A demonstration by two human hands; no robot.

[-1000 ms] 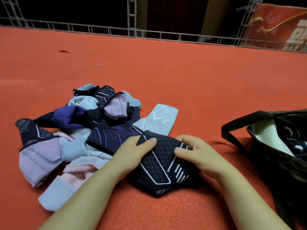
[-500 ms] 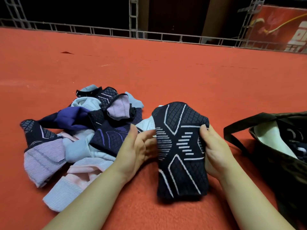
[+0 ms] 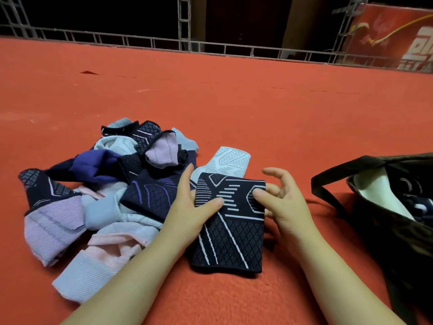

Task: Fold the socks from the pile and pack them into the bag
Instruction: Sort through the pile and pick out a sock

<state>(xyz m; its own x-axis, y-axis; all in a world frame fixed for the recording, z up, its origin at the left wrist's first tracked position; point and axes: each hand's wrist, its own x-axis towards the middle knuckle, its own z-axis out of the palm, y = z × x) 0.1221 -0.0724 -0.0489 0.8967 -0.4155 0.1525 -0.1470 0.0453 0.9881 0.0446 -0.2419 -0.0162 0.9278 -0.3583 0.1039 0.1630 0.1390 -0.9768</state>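
Orange carpet (image 3: 234,102) is carrying everything. Dark folded sock (image 3: 230,231), held upright half a second ago, is now lying flat on it, so folding is likely finishing. Its long axis is running away from the person. Left hand (image 3: 187,207) is pressing it, fingers straight; right hand (image 3: 281,202) is thumbing its edge, fingers loose. Bag (image 3: 398,231) is waiting rightward, pile (image 3: 105,184) leftward.

Knit cloth w/ diamond-mesh texture and smooth white stripes on folded navy sock (image 3: 230,233); ribbed, matt knit across sock pile (image 3: 103,195). Underneath, fuzzy, rough-napped matt carpet (image 3: 234,102). At right, matt woven cloth bag (image 3: 396,235) w/ smooth pale lining (image 3: 377,193); at rear, dull grey metal truss railing (image 3: 140,41).
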